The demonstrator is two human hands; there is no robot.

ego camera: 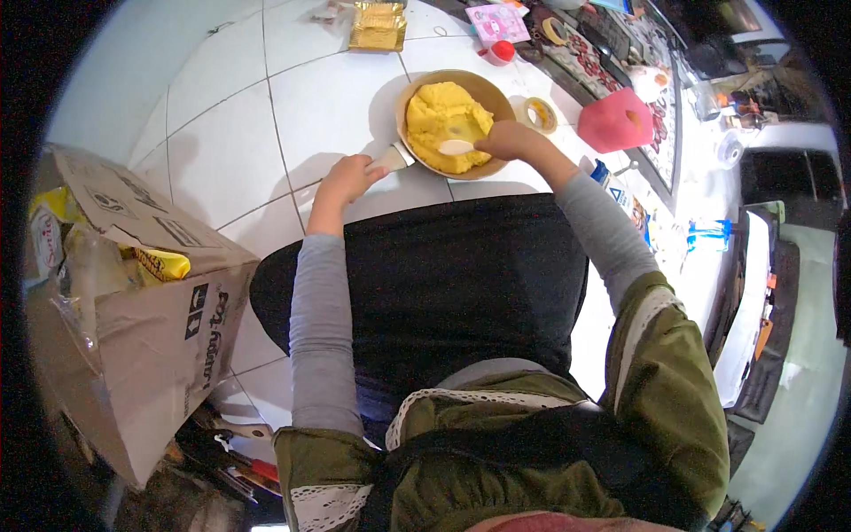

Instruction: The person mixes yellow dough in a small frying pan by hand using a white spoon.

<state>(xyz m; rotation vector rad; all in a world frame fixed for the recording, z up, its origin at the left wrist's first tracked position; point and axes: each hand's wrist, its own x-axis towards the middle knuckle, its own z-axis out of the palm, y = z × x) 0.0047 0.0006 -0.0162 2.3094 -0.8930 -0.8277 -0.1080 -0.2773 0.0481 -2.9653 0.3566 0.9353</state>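
Note:
On the white tiled floor before me sits a round tan frying pan (500,100) with a mound of yellow dough-like food (439,110) in it. My left hand (346,179) grips the pan's pale handle (393,159). Over the pan's right side, my right hand (508,141) holds a white spoon (456,147), its bowl resting against the yellow mass. A hollow shows in the mass just above the spoon. The grip end of the spoon is hidden inside my fingers.
A roll of tape (540,116) and a pink container (615,121) stand right of the pan. Beyond it lie a gold wrapper (377,26), a red-capped item (500,52) and a pink packet (497,24). An open cardboard box (166,346) holding yellow packages stands at my left.

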